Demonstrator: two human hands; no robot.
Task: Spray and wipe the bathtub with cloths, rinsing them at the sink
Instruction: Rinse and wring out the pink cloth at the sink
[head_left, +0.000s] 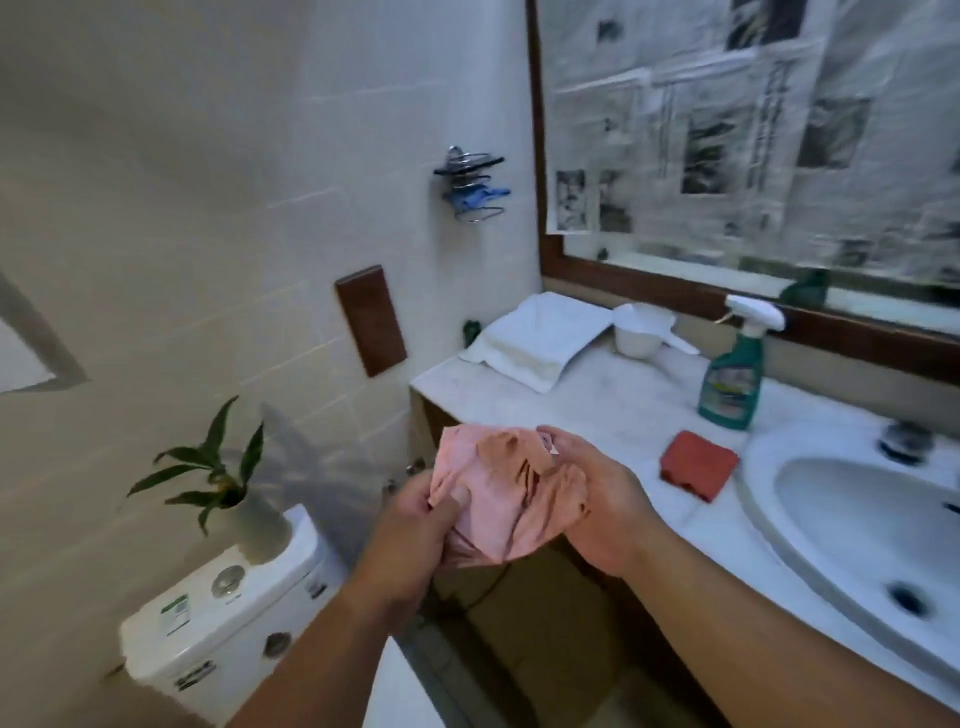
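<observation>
Head view: both hands hold a crumpled pink cloth (506, 493) before the marble counter (613, 410). Left hand (415, 525) pinches a soft fold under its thumb; right hand (597, 499) curls round the other side. A folded red cloth (698, 464) lies beside the oval sink (852, 514), a plastic spray bottle (735, 371) upright behind it.

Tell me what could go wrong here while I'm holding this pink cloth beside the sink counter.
1. The pink cloth hangs bunched between the left grip and right grip, past the counter edge; if wet, it may drip below.
2. The spray bottle stands beyond the right grip; a quick reach toward the sink could tip it.
3. The plant vase on the toilet tank might get knocked by a leftward swing.
</observation>
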